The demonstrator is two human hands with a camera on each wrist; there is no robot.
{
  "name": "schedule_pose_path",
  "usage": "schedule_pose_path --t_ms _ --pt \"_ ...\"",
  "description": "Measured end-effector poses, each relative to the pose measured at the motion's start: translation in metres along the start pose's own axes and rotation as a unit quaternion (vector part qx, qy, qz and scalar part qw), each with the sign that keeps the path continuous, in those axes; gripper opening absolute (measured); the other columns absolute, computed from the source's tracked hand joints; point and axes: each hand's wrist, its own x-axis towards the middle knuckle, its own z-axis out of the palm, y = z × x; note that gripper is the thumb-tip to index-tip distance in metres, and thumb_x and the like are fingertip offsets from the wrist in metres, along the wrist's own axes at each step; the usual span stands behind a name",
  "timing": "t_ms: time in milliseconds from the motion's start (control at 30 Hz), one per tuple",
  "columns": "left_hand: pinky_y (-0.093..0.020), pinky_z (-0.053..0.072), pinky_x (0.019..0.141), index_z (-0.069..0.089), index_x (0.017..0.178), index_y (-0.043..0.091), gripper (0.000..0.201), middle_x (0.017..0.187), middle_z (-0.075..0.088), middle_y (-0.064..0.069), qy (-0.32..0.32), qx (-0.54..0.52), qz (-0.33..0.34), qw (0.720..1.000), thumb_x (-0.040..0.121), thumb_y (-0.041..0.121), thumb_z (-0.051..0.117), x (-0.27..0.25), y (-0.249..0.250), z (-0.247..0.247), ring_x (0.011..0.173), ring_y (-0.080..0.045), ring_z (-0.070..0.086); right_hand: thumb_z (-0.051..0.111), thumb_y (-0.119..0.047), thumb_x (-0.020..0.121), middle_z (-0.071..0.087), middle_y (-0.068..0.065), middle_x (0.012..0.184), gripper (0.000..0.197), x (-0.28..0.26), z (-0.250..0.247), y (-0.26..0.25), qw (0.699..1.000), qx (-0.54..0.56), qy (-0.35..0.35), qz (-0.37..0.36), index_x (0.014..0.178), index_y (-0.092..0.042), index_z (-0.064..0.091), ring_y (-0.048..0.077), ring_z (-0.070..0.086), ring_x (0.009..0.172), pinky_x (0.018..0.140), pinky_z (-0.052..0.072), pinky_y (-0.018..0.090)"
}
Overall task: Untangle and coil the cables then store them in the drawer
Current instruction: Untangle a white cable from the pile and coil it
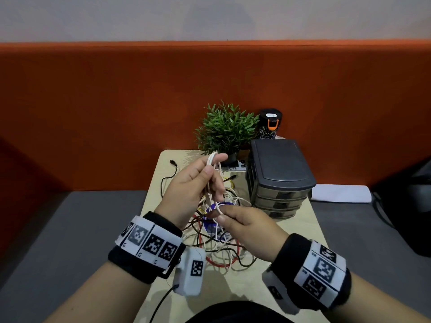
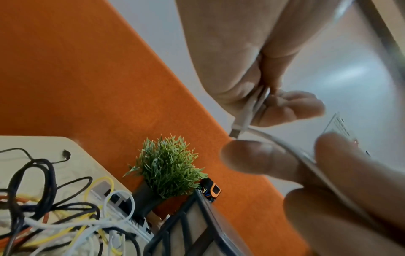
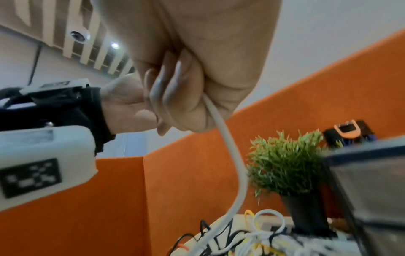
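A tangle of white, black, red and yellow cables [image 1: 224, 243] lies on the small beige table [image 1: 303, 229]. My left hand [image 1: 200, 183] is raised above it and grips looped strands of a white cable [image 1: 211, 162]; its plug end [image 2: 237, 130] sticks out past the fingers. Below it, my right hand [image 1: 235, 217] pinches the same white cable [image 3: 232, 155], which runs down into the pile. The dark grey drawer unit [image 1: 279, 178] stands at the table's right, its drawers pushed in.
A potted green plant [image 1: 226, 129] and a black bottle with an orange clasp [image 1: 270, 123] stand at the table's back. A black cable end [image 1: 172, 162] trails toward the back left corner. An orange partition [image 1: 116, 108] rises behind.
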Motion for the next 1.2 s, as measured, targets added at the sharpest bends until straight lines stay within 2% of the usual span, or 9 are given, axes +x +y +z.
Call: schedule_pose_path --t_ms 167,367,600,733,833,1000,1067,1133,1200 --pt "-0.026 0.05 0.057 0.06 0.113 0.01 0.029 0.069 0.066 -0.009 0.019 0.013 -0.009 1.0 0.101 0.017 0.034 -0.001 0.001 0.004 0.059 -0.023 0.064 0.049 -0.035 0.097 0.065 0.005 0.085 0.027 -0.006 -0.019 -0.012 0.993 -0.106 -0.005 -0.041 0.102 -0.014 0.066 0.017 0.057 0.08 0.077 0.047 0.036" --pt "-0.029 0.056 0.082 0.059 0.114 0.006 0.033 0.101 0.072 -0.014 0.021 -0.093 -0.023 0.995 0.098 0.017 0.032 0.001 0.003 0.007 0.097 -0.027 0.069 0.047 -0.039 0.097 0.068 0.006 0.093 0.031 -0.009 -0.024 -0.012 0.984 -0.161 -0.013 -0.071 0.106 -0.013 0.062 0.021 0.061 0.089 0.078 0.05 0.042" --pt "-0.026 0.055 0.083 0.055 0.116 0.0 0.03 0.114 0.068 -0.015 0.048 -0.162 -0.001 0.986 0.1 0.006 0.03 0.005 0.005 -0.002 0.107 -0.026 0.065 0.047 -0.042 0.096 0.069 0.003 0.109 0.031 -0.015 -0.025 -0.019 0.976 -0.204 0.0 -0.072 0.121 -0.027 0.06 0.021 0.06 0.103 0.085 0.049 0.037" --pt "-0.023 0.055 0.063 0.056 0.112 0.004 0.03 0.112 0.069 -0.012 0.053 -0.127 0.01 0.99 0.094 0.02 0.038 0.003 0.007 -0.005 0.078 -0.018 0.07 0.045 -0.041 0.097 0.069 0.001 0.097 0.028 -0.018 -0.026 -0.016 0.976 -0.207 -0.012 -0.062 0.112 -0.024 0.061 0.02 0.059 0.094 0.08 0.049 0.037" --pt "-0.021 0.04 0.049 0.058 0.113 0.01 0.035 0.101 0.072 -0.009 0.053 -0.09 0.011 0.995 0.091 0.029 0.04 0.002 0.01 -0.003 0.047 -0.011 0.055 0.042 -0.039 0.099 0.065 0.001 0.084 0.028 -0.017 -0.027 -0.015 0.98 -0.189 -0.001 -0.057 0.1 -0.019 0.062 0.018 0.057 0.082 0.076 0.048 0.037" --pt "-0.019 0.033 0.04 0.064 0.101 0.006 0.038 0.069 0.068 -0.011 0.034 -0.094 -0.009 0.995 0.091 0.031 0.038 0.0 0.015 0.001 0.035 -0.014 0.04 0.048 -0.042 0.095 0.065 -0.003 0.085 0.025 -0.01 -0.033 -0.014 0.993 -0.107 0.048 -0.011 0.109 -0.027 0.061 0.012 0.059 0.08 0.077 0.05 0.036" --pt "-0.021 0.028 0.038 0.067 0.093 0.003 0.039 0.061 0.065 -0.015 0.018 -0.106 -0.022 0.994 0.092 0.03 0.037 -0.002 0.016 0.001 0.032 -0.016 0.035 0.052 -0.042 0.093 0.06 -0.009 0.073 0.032 -0.006 -0.035 -0.013 0.997 -0.028 0.068 0.012 0.124 -0.033 0.053 0.002 0.055 0.062 0.064 0.048 0.03" --pt "-0.026 0.02 0.04 0.068 0.087 0.004 0.039 0.055 0.061 -0.016 -0.006 -0.097 -0.039 0.994 0.093 0.027 0.038 -0.002 0.015 0.003 0.029 -0.016 0.032 0.051 -0.04 0.094 0.058 -0.003 0.064 0.038 -0.002 -0.037 -0.012 0.993 0.081 0.082 0.008 0.132 -0.037 0.045 0.009 0.047 0.043 0.047 0.041 0.027" --pt "-0.028 0.016 0.039 0.069 0.082 0.007 0.034 0.052 0.059 -0.015 -0.034 -0.079 -0.051 0.995 0.092 0.027 0.043 -0.003 0.014 0.006 0.027 -0.014 0.031 0.05 -0.039 0.096 0.061 0.007 0.072 0.037 0.002 -0.041 -0.014 0.981 0.169 0.089 -0.009 0.132 -0.043 0.043 0.019 0.045 0.037 0.04 0.04 0.026"
